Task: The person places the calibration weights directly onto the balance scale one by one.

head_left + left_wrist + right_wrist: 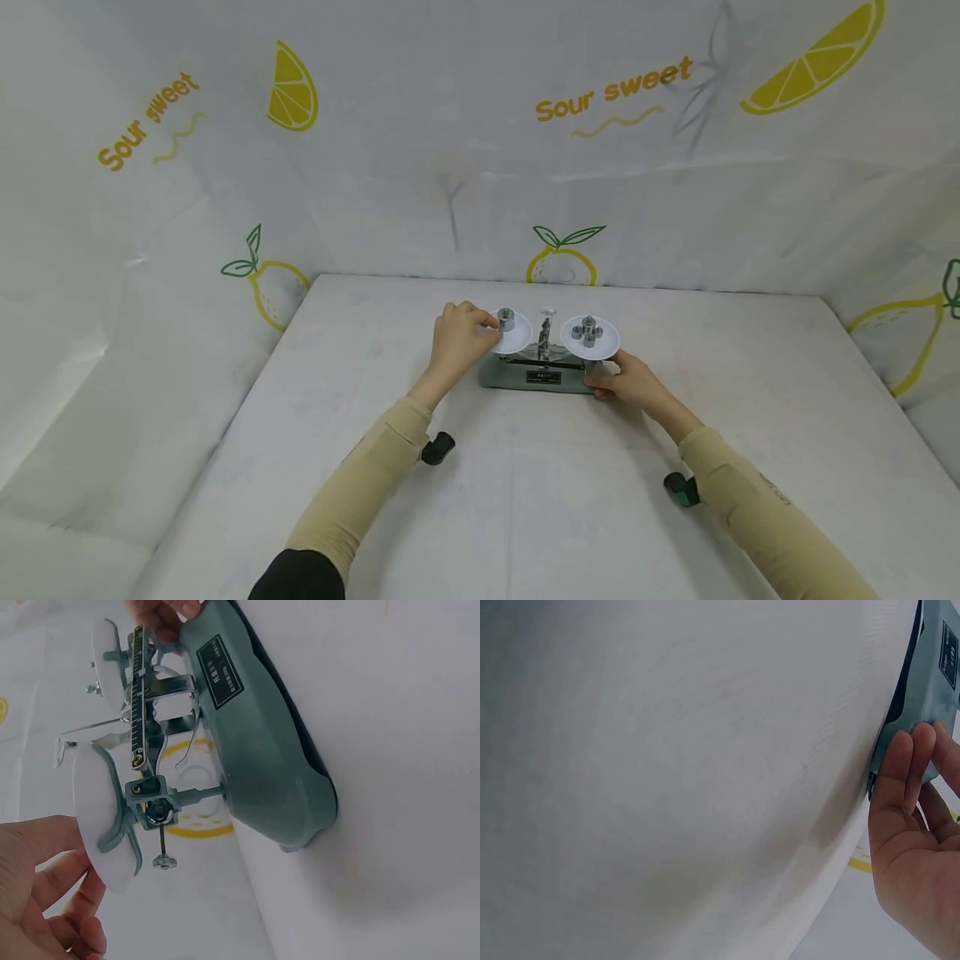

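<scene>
A table balance with a grey-green base (510,377) stands toward the back of the table. On its white left pan (517,340) is a shiny metal weight (507,318). My left hand (457,335) reaches over that pan's left rim, thumb and index finger pinching the weight's left side; in the left wrist view the pan (96,802) hides these fingertips. Several small metal weights (588,332) stand close together on the right pan (611,342). My right hand (630,382) grips the right end of the base, below that pan, with fingertips (897,750) on the housing.
A white cloth covers the table (465,500). Behind it rises a white curtain (420,200) printed with lemons and lettering. A black wrist device (438,448) sits at the left sleeve, another wrist device (681,490) at the right. The balance's graduated beam (138,697) runs between the pans.
</scene>
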`<state>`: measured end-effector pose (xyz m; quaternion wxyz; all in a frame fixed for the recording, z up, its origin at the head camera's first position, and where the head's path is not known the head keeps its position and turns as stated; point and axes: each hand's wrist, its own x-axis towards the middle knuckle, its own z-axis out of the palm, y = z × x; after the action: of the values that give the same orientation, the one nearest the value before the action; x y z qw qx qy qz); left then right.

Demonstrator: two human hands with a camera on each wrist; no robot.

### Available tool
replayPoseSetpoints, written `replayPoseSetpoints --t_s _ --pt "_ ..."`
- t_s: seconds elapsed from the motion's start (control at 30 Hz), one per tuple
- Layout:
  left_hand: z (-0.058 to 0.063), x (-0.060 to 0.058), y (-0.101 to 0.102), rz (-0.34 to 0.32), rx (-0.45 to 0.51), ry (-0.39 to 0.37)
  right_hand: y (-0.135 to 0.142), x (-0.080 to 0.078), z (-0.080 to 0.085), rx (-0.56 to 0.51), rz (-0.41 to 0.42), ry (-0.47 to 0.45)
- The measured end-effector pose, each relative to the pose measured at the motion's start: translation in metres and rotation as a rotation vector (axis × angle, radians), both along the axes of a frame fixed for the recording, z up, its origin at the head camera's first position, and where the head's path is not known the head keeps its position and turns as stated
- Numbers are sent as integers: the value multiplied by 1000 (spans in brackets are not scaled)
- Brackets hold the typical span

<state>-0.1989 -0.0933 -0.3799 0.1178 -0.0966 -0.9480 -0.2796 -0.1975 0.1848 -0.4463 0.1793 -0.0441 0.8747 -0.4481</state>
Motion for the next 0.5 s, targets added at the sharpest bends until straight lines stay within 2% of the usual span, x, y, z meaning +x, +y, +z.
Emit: replayPoseSetpoints --t_s 0.27,0.5 --pt "4 2 -2 -12 13 8 4 -2 -4 16 -14 -12" --pt "5 4 -7 -19 37 35 5 -4 0 26 -12 -37"
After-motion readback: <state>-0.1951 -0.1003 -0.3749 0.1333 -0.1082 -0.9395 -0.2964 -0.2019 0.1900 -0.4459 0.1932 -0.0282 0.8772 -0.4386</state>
